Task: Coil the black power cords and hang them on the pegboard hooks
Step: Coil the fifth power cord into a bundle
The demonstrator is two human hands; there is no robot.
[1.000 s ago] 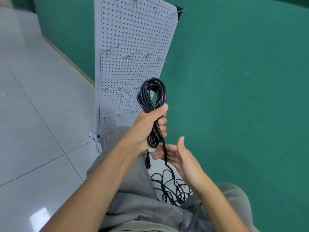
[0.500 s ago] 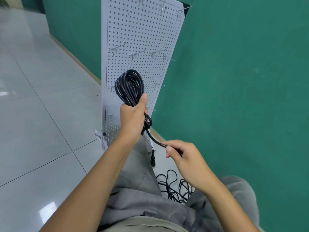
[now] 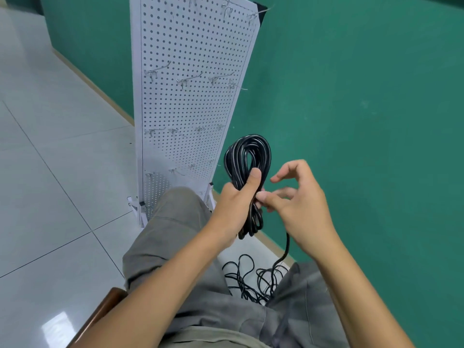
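The left hand (image 3: 236, 204) clenches the coiled black power cord (image 3: 247, 167), long axis upright, before the pegboard (image 3: 193, 71). The right hand (image 3: 298, 204), just beside, pinches its tail (likely); slack trails down to the floor tangle (image 3: 251, 280).

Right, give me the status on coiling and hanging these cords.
Done: several loops are gathered into a coil, gripped by the left hand. In hand: the right hand is at the bundle, feeding cord. Left: a loose cord pile lies on the floor, and no cord hangs on the pegboard hooks.
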